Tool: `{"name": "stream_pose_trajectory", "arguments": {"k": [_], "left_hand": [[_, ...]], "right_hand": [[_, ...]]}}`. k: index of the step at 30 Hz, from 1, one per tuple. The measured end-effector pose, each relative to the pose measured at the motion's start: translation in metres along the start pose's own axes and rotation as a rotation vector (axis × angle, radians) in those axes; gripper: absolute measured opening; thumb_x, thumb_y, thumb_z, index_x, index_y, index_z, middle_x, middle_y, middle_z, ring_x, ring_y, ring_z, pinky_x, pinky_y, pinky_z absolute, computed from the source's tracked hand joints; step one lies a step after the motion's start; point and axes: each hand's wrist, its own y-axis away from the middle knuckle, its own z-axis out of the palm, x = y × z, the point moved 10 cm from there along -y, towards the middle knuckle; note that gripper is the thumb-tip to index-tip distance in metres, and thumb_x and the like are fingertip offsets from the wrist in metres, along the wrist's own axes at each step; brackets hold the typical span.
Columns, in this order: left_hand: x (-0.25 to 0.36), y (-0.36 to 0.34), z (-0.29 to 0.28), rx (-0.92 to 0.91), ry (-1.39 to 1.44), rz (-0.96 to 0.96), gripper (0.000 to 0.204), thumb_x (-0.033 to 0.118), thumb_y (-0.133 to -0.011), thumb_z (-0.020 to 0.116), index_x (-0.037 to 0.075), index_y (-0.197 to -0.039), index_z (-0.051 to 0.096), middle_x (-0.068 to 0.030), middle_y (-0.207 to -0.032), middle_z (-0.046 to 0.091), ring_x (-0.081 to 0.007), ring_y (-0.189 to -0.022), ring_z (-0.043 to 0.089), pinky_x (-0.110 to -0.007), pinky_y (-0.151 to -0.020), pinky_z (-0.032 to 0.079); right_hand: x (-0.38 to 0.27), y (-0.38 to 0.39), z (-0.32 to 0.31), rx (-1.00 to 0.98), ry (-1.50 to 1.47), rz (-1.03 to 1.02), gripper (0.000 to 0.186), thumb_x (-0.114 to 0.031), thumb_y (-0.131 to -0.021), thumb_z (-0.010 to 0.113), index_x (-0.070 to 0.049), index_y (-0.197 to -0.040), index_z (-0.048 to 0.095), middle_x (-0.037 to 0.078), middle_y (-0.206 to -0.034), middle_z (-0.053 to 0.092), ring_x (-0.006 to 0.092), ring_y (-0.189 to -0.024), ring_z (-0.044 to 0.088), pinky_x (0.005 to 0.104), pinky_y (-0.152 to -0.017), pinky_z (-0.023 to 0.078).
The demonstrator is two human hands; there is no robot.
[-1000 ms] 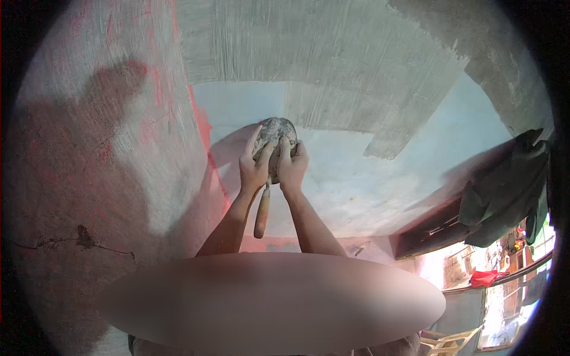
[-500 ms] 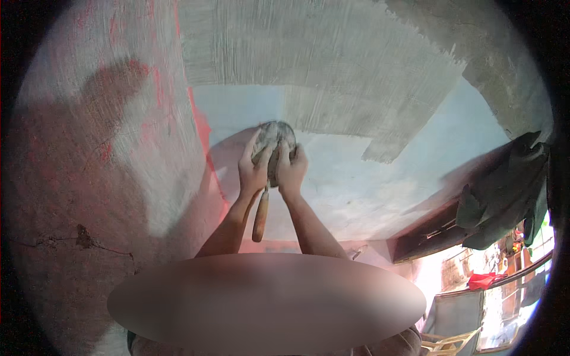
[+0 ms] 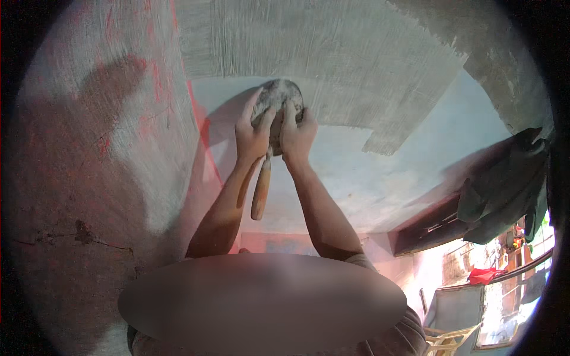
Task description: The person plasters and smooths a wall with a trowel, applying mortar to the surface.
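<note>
— Fingers (image 3: 252, 108) of L hand (image 3: 252, 137) grasp the left rim of the block (image 3: 280, 90); R hand (image 3: 298, 137) grasps its right rim; both thumbs (image 3: 289, 113) press on the face; so neither hand is free.

— And where is the block now, pls?

— Up in front, approx. where blue wall (image 3: 386, 169) meets grey coat (image 3: 338, 53); half a sec. ago it was lower; now more of it overlaps the coat in view, and the forearms (image 3: 222, 210) reach further up.

— What does it mean for the work?

— I judge the work is now higher, along the coat's border; whether the block touches the wall, I can't tell; its shadow (image 3: 230, 105) lies just beside, on the left.

— And the handle (image 3: 261, 191)?

— It hangs tilted below the block, between the forearms; upper end is partly hidden, so its fixing I can't tell.
</note>
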Motion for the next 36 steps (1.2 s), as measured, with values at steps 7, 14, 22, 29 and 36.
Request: {"name": "stream_pose_trajectory", "arguments": {"k": [7,14,22,29,36], "left_hand": [[-0.013,0.036,-0.004,0.019,0.032,-0.123,0.051,0.010,-0.097,0.065,-0.004,-0.144,0.054,-0.0195,-0.136,0.065,-0.0247,-0.123,0.063,-0.035,-0.107,0.047],[0.017,-0.007,-0.002,0.048,0.075,0.097,0.050,0.010,-0.097,0.066,-0.008,-0.141,0.054,-0.0187,-0.132,0.066,-0.0222,-0.120,0.064,-0.034,-0.105,0.048],[-0.020,0.030,-0.005,0.056,0.032,-0.068,0.051,0.014,-0.096,0.067,-0.008,-0.141,0.055,-0.0189,-0.133,0.067,-0.0230,-0.122,0.063,-0.034,-0.106,0.048],[-0.037,0.039,-0.004,0.036,0.085,-0.097,0.054,0.015,-0.095,0.070,-0.005,-0.143,0.055,-0.0191,-0.134,0.066,-0.0246,-0.123,0.064,-0.037,-0.107,0.047],[-0.010,-0.001,0.006,0.018,0.103,-0.035,0.054,0.016,-0.096,0.070,-0.006,-0.143,0.055,-0.0190,-0.131,0.068,-0.0236,-0.123,0.064,-0.036,-0.105,0.048]], "right_hand": [[0.025,0.030,-0.005,-0.020,0.245,0.172,0.031,-0.024,-0.098,0.067,0.007,-0.095,0.065,0.026,-0.083,0.068,0.0307,-0.079,0.068,0.0404,-0.074,0.052],[-0.014,-0.004,0.004,0.027,-0.071,-0.110,0.029,-0.022,-0.100,0.067,0.007,-0.093,0.065,0.011,-0.078,0.069,0.0146,-0.077,0.061,0.0328,-0.072,0.051],[0.013,0.023,-0.004,0.031,0.023,-0.053,0.038,-0.028,-0.099,0.067,0.008,-0.093,0.063,0.023,-0.075,0.068,0.0252,-0.069,0.064,0.0407,-0.066,0.051],[0.038,0.033,-0.005,-0.006,0.170,0.126,0.035,-0.027,-0.099,0.068,0.008,-0.097,0.065,0.014,-0.084,0.070,0.0168,-0.081,0.061,0.0347,-0.073,0.050],[0.005,-0.005,0.000,0.044,-0.024,-0.037,0.034,-0.026,-0.099,0.066,0.008,-0.098,0.066,0.022,-0.082,0.071,0.0273,-0.076,0.067,0.0401,-0.072,0.052]]}}
